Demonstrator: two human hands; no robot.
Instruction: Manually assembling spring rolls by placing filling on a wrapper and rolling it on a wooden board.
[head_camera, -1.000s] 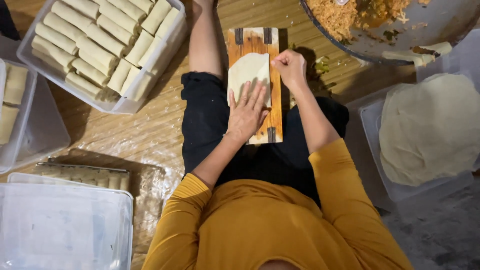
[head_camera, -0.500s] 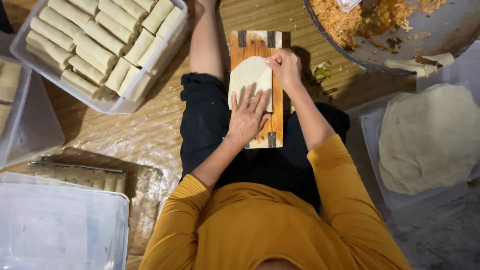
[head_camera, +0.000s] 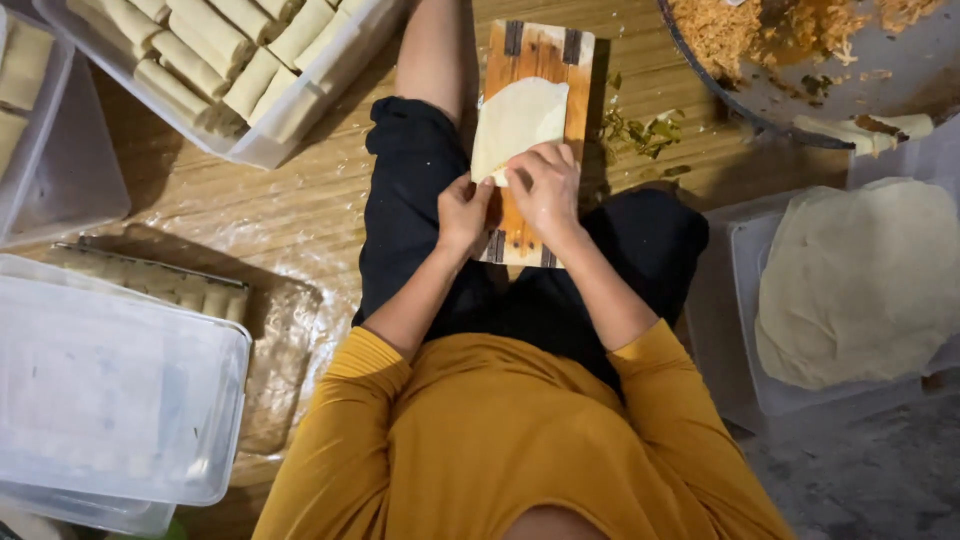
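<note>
The near edge of a pale wrapper sheet (head_camera: 520, 118) is pinched between the fingers of the left hand (head_camera: 462, 212) and the right hand (head_camera: 545, 185), which are held close together; whether the edge is being folded or rolled cannot quite be made out. The sheet is laid flat on a narrow wooden board (head_camera: 540, 60), which is rested along the lap of a seated person in a mustard top. To the left of the board, a clear tray (head_camera: 290, 135) of finished rolls is seen. To the right of the board, a large pan of orange filling (head_camera: 800, 60) is placed, and below it a stack of round wrappers (head_camera: 860, 280) in a container.
</note>
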